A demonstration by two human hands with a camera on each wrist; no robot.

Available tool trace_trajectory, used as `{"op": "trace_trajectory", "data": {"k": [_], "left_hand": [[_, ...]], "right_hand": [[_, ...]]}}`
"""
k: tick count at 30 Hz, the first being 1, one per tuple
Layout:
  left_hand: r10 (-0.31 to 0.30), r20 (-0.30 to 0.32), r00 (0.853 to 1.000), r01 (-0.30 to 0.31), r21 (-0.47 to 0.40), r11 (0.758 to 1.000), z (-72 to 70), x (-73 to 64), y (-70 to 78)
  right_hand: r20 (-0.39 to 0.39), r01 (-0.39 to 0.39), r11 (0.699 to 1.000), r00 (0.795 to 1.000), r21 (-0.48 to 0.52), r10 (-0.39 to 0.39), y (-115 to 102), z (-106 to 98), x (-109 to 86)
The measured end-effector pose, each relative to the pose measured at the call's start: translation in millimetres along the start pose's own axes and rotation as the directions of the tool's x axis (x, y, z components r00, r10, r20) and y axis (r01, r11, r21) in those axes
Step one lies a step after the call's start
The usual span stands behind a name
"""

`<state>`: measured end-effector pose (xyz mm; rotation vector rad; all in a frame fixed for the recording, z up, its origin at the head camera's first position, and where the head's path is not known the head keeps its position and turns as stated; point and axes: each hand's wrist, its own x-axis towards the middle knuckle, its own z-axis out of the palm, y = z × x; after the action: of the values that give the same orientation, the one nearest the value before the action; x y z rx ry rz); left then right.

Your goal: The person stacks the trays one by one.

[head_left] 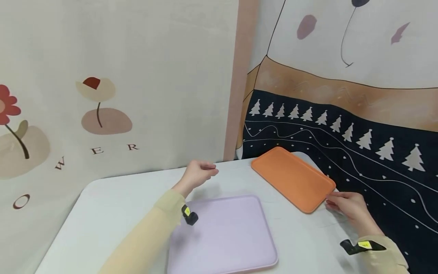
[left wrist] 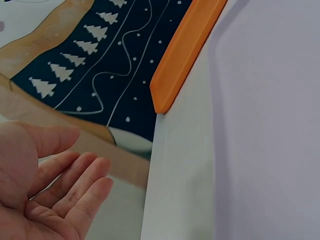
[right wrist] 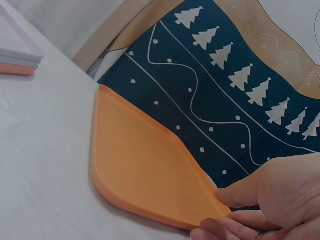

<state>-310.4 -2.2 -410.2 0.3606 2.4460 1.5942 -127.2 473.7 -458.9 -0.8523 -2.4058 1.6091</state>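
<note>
An orange tray (head_left: 294, 179) lies at the back right of the white table, its far end at the table's edge. My right hand (head_left: 350, 211) pinches its near right corner; in the right wrist view the thumb (right wrist: 240, 192) is at the rim and the other fingers are below it. A lavender tray (head_left: 226, 236) lies in front of me, with an orange layer showing under it in the right wrist view. Over its back left part reaches my left arm. My left hand (head_left: 198, 175), beyond that tray, hangs in the air with loosely bent fingers and holds nothing.
The white table (head_left: 113, 213) runs back to a pale curtain (head_left: 171, 95) with printed flowers and letters. Along the right side hangs a dark cloth (head_left: 393, 182) printed with white trees, close to the orange tray. A camera band (head_left: 362, 246) sits on each wrist.
</note>
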Motion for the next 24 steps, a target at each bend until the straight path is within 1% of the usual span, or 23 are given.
{"op": "trace_trajectory", "data": {"k": [4, 6, 11, 15, 17, 21, 24], "left_hand": [[0.017, 0.020, 1.000, -0.017, 0.025, 1.000, 22.4, 19.6, 8.1], [0.025, 0.031, 0.999, -0.025, 0.023, 0.999, 34.7, 28.9, 12.9], [0.012, 0.067, 0.998, -0.013, 0.014, 1.000, 64.4, 52.6, 22.4], [0.015, 0.099, 0.995, -0.017, 0.025, 1.000, 83.5, 70.6, 27.1], [0.014, 0.100, 0.995, -0.017, 0.020, 1.000, 90.7, 78.4, 27.9], [0.007, 0.077, 0.997, -0.010, 0.029, 1.000, 102.9, 91.9, 26.2], [0.004, 0.059, 0.998, -0.008, 0.068, 0.998, 111.7, 101.1, 23.1]], "right_hand": [[0.013, -0.019, 1.000, 1.000, 0.014, 0.019, 1.1, 0.1, 1.6], [0.014, -0.022, 0.999, 1.000, 0.025, 0.022, 2.3, -0.2, 2.4], [0.001, -0.032, 0.998, 1.000, 0.051, 0.032, 8.0, -2.2, 2.1], [0.003, -0.047, 0.996, 0.999, 0.069, 0.047, 12.1, -3.4, 1.5], [0.008, -0.052, 0.995, 0.999, 0.082, 0.052, 12.6, -2.3, 1.8], [0.014, -0.053, 0.992, 0.999, 0.112, 0.052, 12.5, 3.9, 2.8], [0.016, -0.056, 0.991, 0.998, 0.125, 0.055, 12.7, 8.2, 3.5]]}}
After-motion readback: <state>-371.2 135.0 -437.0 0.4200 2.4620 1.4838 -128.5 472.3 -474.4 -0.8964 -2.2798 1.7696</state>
